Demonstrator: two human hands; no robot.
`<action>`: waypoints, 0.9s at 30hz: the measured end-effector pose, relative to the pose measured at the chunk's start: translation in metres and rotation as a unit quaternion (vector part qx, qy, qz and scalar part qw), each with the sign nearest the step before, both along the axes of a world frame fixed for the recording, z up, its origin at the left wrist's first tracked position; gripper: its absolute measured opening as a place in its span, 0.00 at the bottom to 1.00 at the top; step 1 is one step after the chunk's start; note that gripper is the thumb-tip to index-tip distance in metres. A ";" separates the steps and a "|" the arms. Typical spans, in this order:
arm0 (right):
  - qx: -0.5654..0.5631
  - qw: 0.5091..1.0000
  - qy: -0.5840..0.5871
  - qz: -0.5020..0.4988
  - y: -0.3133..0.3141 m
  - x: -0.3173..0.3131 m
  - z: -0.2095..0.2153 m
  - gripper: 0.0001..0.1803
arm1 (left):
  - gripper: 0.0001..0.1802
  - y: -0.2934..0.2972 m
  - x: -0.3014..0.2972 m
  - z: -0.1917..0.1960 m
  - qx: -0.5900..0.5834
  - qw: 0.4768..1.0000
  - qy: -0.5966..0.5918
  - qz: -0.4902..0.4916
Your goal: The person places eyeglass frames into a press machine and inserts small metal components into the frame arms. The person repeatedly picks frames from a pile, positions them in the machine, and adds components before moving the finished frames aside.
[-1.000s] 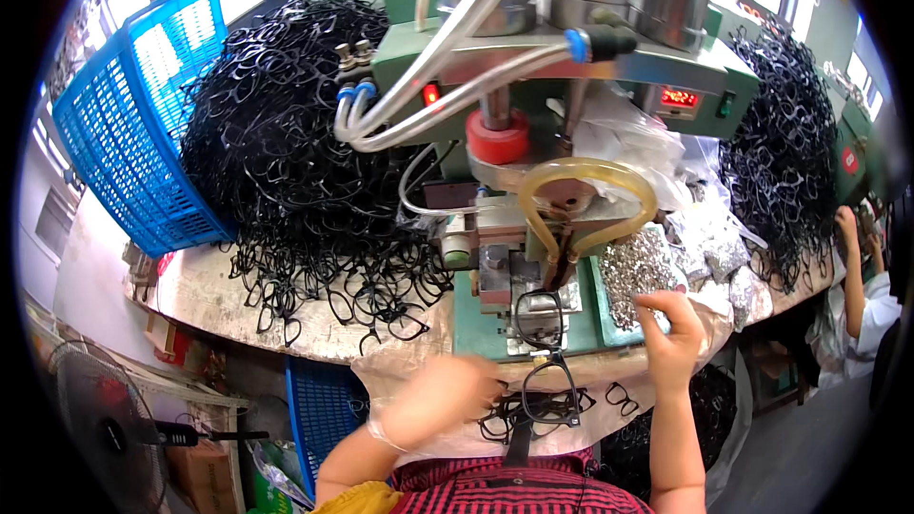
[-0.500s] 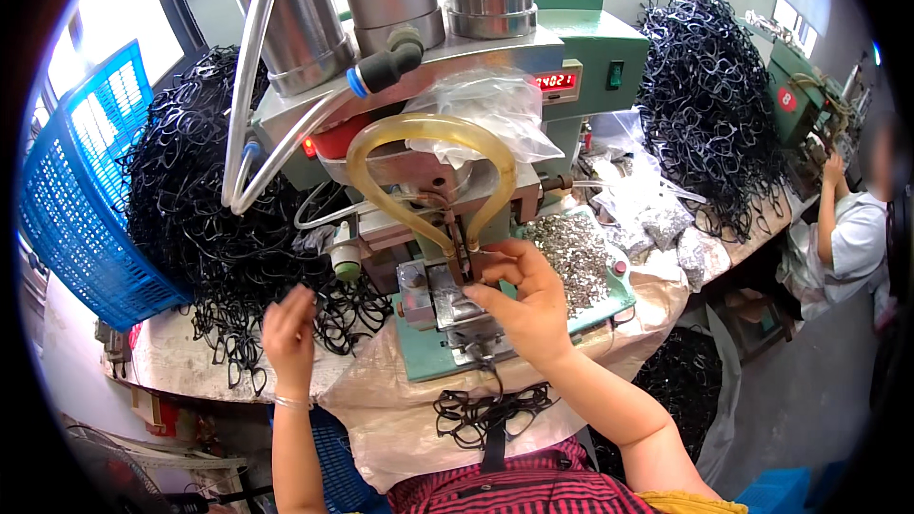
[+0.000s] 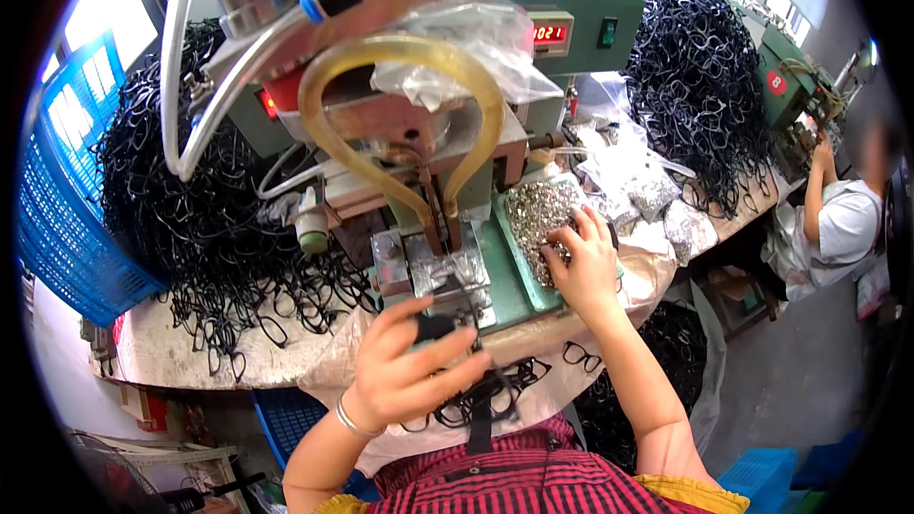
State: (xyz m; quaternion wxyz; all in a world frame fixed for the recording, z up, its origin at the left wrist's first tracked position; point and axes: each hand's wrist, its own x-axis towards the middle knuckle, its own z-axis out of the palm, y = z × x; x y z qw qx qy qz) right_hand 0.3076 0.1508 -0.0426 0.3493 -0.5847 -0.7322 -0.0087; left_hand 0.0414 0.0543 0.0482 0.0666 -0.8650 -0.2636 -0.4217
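My left hand (image 3: 409,366) is in front of the green press, its fingers closed on a black spectacle frame (image 3: 483,347). Motion smears the frame, which overlaps the metal fixture (image 3: 447,271) below the press head. Something black shows between the fingers, too blurred to name. Over the green tray (image 3: 541,300) on the right, my right hand (image 3: 588,266) has its fingertips at the small metal pieces (image 3: 533,214). Its fingers are bent, with thumb and fingers apart, and no piece can be made out in them.
Heaps of black spectacle frames lie left (image 3: 190,190) and right (image 3: 700,86) of the press. A blue basket (image 3: 71,219) leans at the left edge. Loose frames (image 3: 528,376) lie near my lap. A yellowish hose (image 3: 400,52) loops before the press. Another person (image 3: 838,219) works at far right.
My right hand has left the fixture and moved right to the tray of metal pieces. My left hand has come in from the left and now holds a spectacle frame. The view has shifted.
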 end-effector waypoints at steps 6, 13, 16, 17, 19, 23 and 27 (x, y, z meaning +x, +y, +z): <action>-0.134 0.974 0.182 0.019 0.016 0.018 0.001 0.07 | 0.16 0.014 -0.009 -0.003 -0.067 0.997 -0.010 -0.027; 0.083 0.991 -0.080 0.071 0.010 -0.012 -0.012 0.09 | 0.12 0.010 -0.002 -0.003 -0.115 0.993 -0.005 -0.014; 0.109 0.988 -0.096 0.047 0.029 -0.004 -0.021 0.09 | 0.13 -0.006 0.003 -0.014 -0.106 0.993 -0.014 0.042; 0.117 0.990 -0.060 0.053 0.028 -0.004 -0.018 0.07 | 0.14 -0.017 0.000 -0.022 -0.121 0.990 -0.042 0.059; 0.131 0.989 0.052 0.046 0.021 -0.001 -0.017 0.07 | 0.17 -0.047 -0.026 -0.047 -0.072 0.980 -0.081 0.169; -0.026 0.830 0.557 0.002 -0.007 0.007 -0.011 0.05 | 0.14 -0.088 -0.095 -0.045 -0.056 0.831 -0.300 0.465; -0.004 0.795 0.605 0.026 0.009 -0.005 -0.025 0.05 | 0.07 -0.067 -0.136 -0.028 -0.156 0.819 -0.311 0.457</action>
